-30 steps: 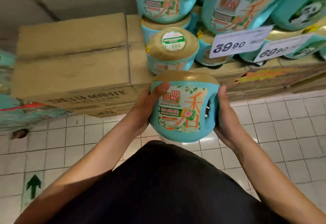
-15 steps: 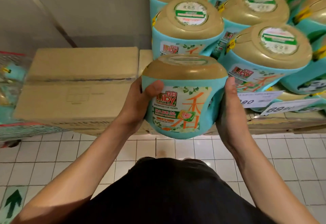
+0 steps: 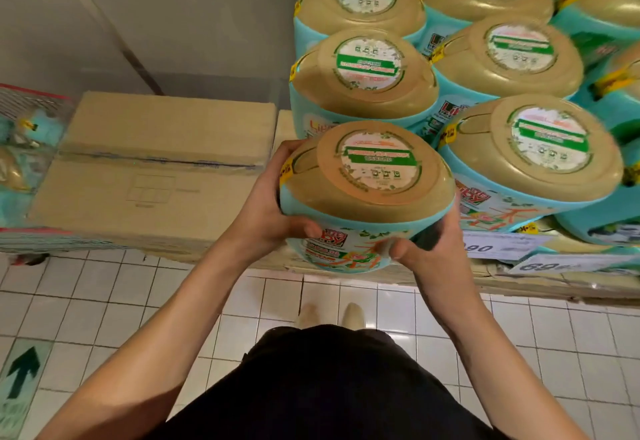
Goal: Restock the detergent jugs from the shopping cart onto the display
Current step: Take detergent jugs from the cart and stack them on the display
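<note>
I hold a teal detergent jug (image 3: 367, 193) with a gold lid between both hands, just in front of the display. My left hand (image 3: 273, 211) grips its left side with the thumb across the front label. My right hand (image 3: 426, 249) grips its right lower side, thumb on the label. Behind and to the right, several matching jugs (image 3: 363, 75) are stacked on the display. The red shopping cart (image 3: 24, 120) with more jugs shows at the far left edge.
A sealed cardboard box (image 3: 156, 169) sits to the left of the display at jug height. Price tags (image 3: 498, 245) hang on the display's front edge at right. White floor tiles and a green arrow sticker (image 3: 22, 373) lie below.
The jug has risen and moved forward toward the stack, so its lid now faces me. My right thumb has shifted onto the front label.
</note>
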A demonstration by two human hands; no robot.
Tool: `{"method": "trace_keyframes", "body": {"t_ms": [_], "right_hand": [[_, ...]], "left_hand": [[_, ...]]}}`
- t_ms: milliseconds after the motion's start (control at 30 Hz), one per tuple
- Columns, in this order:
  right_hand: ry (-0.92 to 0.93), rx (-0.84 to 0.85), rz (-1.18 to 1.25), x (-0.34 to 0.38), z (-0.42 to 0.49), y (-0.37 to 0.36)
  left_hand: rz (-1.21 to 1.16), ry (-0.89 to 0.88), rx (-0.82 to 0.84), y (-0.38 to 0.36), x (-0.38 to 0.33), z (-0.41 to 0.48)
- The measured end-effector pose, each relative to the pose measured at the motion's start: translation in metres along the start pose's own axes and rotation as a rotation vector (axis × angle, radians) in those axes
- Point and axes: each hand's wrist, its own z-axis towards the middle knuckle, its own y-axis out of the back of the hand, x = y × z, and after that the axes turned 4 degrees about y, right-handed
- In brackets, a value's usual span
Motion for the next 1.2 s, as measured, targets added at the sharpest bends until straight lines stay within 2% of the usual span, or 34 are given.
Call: {"method": "trace_keyframes", "body": {"t_ms": [133, 267, 567, 800, 967, 1200], "right_hand": [[0.028, -0.041, -0.086, -0.010, -0.002, -0.003], [0.045, -0.116, -0.178, -0.021, -0.008, -0.008], [0.041, -0.233, -0.107, -0.030, -0.017, -0.025], [0.040, -0.265, -0.107, -0.037, -0.023, -0.034], [0.088, -0.251, -0.319, -0.051, -0.025, -0.028], [0.151, -0.232, -0.253, -0.065, -0.024, -0.026]], "left_hand": [[0.034, -0.011, -0.012, 0.006, 0.010, -0.001], [0.065, 0.036, -0.154, 0.008, 0.028, -0.007], [0.046, 0.006, -0.262, 0.002, 0.048, -0.007], [0.052, -0.048, -0.279, -0.002, 0.049, -0.005], [0.050, -0.098, -0.307, -0.007, 0.055, -0.009], [0.072, -0.149, -0.308, -0.009, 0.067, -0.007]]}}
